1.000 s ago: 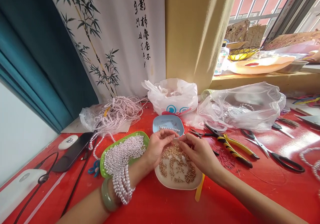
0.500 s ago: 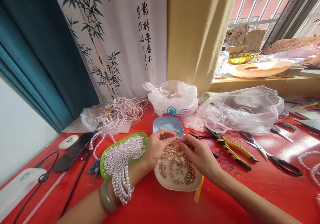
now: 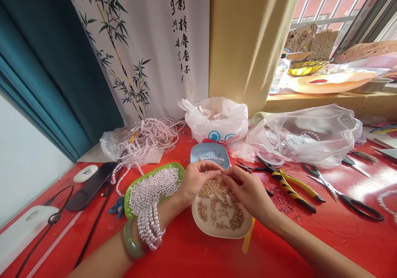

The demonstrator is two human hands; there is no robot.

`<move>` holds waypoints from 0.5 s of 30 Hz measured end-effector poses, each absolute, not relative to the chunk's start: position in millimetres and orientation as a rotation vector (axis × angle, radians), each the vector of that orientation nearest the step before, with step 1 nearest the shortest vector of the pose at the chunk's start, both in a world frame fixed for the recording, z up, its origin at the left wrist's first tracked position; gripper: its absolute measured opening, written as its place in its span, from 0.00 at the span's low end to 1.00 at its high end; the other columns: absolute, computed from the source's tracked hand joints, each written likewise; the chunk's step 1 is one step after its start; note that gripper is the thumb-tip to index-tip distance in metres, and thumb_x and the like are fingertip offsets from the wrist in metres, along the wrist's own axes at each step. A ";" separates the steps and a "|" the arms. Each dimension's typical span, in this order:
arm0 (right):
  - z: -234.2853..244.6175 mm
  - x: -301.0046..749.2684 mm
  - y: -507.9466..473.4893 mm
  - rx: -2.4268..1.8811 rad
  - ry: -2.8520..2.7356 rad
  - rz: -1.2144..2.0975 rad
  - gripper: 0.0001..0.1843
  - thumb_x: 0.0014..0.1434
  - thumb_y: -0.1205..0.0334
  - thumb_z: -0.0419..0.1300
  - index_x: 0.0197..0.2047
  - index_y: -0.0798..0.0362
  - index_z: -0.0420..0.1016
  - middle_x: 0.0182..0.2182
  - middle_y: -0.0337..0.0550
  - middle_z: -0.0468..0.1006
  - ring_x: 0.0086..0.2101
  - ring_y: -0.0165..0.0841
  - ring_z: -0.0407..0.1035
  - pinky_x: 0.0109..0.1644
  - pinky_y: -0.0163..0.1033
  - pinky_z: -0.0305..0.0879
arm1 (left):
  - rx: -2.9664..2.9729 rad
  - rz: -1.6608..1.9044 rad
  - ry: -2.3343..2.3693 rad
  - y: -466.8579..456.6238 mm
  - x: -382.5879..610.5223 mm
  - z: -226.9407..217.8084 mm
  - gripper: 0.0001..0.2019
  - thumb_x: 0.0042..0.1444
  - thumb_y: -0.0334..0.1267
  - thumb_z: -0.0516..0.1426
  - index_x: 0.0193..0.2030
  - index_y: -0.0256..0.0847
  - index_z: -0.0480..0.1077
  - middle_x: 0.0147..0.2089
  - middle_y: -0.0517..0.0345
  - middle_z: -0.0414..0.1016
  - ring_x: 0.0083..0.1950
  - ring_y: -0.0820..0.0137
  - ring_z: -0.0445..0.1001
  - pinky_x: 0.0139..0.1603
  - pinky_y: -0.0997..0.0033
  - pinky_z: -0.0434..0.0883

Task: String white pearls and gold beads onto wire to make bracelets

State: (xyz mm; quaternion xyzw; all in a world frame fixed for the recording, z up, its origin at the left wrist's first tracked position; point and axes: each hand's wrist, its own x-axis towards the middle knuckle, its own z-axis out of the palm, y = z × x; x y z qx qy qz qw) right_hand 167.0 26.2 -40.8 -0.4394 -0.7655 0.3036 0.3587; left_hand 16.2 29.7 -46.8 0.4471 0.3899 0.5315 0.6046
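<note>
My left hand (image 3: 198, 179) and my right hand (image 3: 245, 187) meet fingertip to fingertip, both closed in a pinch. What they pinch is too small to make out. A short strand of pearl beads (image 3: 214, 159) shows just beyond the fingers, over the blue dish (image 3: 198, 149); whether it joins the fingers is hidden. Under my hands is a white plate (image 3: 217, 231) with loose gold beads (image 3: 217, 205). Left of it, a green tray (image 3: 127, 195) holds a heap of pearl beads (image 3: 151, 187). Pearl strands (image 3: 150, 226) and a jade bangle (image 3: 132, 241) circle my left wrist.
Tangled pearl strands (image 3: 155, 135) lie back left. Plastic bags (image 3: 217, 119) stand at the back. Yellow-black pliers (image 3: 291, 187) and scissors (image 3: 344, 195) lie to the right. A yellow stick (image 3: 247, 241) touches the plate's right side. A phone (image 3: 89, 187) and cables are left.
The camera view has shifted slightly, so the things at right appear farther right. More of the pearl strand shows above my fingers. Both hands keep their pinch.
</note>
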 end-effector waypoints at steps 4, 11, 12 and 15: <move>-45.2 168.0 30.1 -1.126 -1.908 0.850 0.06 0.56 0.60 0.50 0.31 0.51 0.65 0.23 0.38 0.74 0.23 0.30 0.67 0.27 0.34 0.63 | 1.053 1.261 0.928 31.6 14.2 -40.1 0.09 0.39 0.31 0.63 0.31 0.35 0.73 0.36 0.54 0.74 0.31 0.73 0.70 0.34 0.74 0.67; -47.8 173.7 35.0 -1.059 -1.770 0.926 0.09 0.57 0.61 0.50 0.43 0.51 0.62 0.23 0.38 0.75 0.25 0.30 0.69 0.31 0.36 0.66 | 1.482 1.016 1.149 29.7 10.0 -33.2 0.05 0.41 0.30 0.61 0.28 0.37 0.72 0.29 0.56 0.74 0.31 0.71 0.70 0.33 0.73 0.66; -47.9 174.2 34.9 -1.056 -1.767 0.912 0.09 0.57 0.61 0.50 0.42 0.52 0.63 0.24 0.38 0.75 0.25 0.30 0.69 0.31 0.36 0.66 | 1.547 0.953 1.160 29.0 10.1 -34.3 0.04 0.41 0.30 0.60 0.28 0.38 0.72 0.28 0.56 0.74 0.31 0.70 0.70 0.32 0.73 0.66; -46.8 174.3 34.2 -1.032 -1.746 0.884 0.06 0.57 0.61 0.51 0.38 0.52 0.65 0.25 0.40 0.75 0.26 0.29 0.69 0.32 0.36 0.66 | 1.665 0.870 1.243 27.6 9.9 -34.1 0.02 0.42 0.30 0.59 0.26 0.39 0.72 0.26 0.57 0.73 0.29 0.70 0.70 0.29 0.73 0.65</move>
